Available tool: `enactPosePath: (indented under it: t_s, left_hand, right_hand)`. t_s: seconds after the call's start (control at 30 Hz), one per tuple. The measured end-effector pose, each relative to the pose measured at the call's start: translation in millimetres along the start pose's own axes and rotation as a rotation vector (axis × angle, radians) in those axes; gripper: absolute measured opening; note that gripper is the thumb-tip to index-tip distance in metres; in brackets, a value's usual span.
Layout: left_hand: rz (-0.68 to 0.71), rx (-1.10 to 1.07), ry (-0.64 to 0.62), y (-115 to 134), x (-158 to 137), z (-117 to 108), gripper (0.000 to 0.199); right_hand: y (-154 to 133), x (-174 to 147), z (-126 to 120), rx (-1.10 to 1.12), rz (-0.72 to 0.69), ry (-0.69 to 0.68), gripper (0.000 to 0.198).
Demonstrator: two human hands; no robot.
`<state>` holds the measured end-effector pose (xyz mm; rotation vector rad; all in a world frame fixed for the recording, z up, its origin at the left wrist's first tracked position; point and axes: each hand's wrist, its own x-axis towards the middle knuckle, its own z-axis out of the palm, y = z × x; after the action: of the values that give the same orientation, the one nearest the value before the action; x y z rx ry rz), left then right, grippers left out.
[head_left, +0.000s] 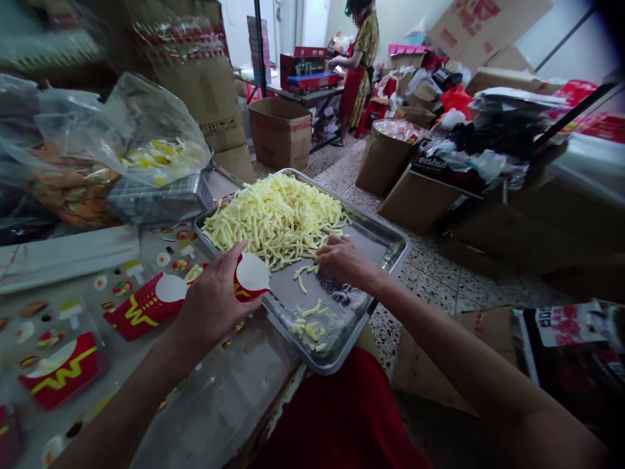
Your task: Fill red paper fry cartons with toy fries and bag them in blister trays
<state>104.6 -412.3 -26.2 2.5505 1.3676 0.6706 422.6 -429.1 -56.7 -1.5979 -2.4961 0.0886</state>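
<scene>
My left hand (215,293) is closed round a red fry carton (251,277) with a white inner side and a yellow zigzag. It is held over the left edge of a metal tray (342,352). A big heap of pale yellow fries (278,212) fills the far part of that tray. At the near right side of the heap, my right hand (344,260) has its fingers curled down among a few fries; the fingertips are partly hidden, so what they hold cannot be made out. Loose fries (311,326) and white powder lie in the tray's near corner.
More red fry cartons (146,306) lie on the patterned table (195,397) at left. Behind them stand a bag of small yellow-white pieces (163,156) and a bag of brown pieces (73,182). Cardboard boxes (280,133) crowd the floor. A person (359,71) stands at a far table.
</scene>
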Motion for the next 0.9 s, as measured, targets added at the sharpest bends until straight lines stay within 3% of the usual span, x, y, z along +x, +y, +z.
enactPosePath:
  t_s: [0.1,0.2,0.43,0.57,0.63,0.7,0.8,0.9]
  left_hand:
    - [0.032,0.008,0.049,15,7,1,0.088]
    - [0.047,-0.007,0.018,23,11,11,0.090]
    - [0.012,0.100,-0.190,45,23,37,0.086]
    - [-0.015,0.207,-0.292,47,35,41,0.083]
    - [0.007,0.215,-0.310,47,42,44,0.085]
    - [0.074,0.135,-0.313,47,51,50,0.083]
    - [0.140,-0.201,-0.274,44,67,62,0.070]
    - [0.064,-0.586,-0.172,41,83,70,0.067]
  right_hand:
    - [-7,-4,12,-0.036,0.072,0.004,0.022]
    - [-7,-11,20,0.000,0.122,0.011,0.022]
    - [-15,-10,25,0.124,0.341,-0.020,0.021]
    - [-28,-4,12,0.178,0.432,0.031,0.019]
    - [-39,2,-2,0.191,0.346,0.071,0.016]
    - [-50,11,-19,0.144,0.152,0.046,0.014]
    - [-60,29,-46,0.053,-0.025,-0.074,0.017]
    - [-52,42,-70,0.172,-0.080,-0.071,0.019]
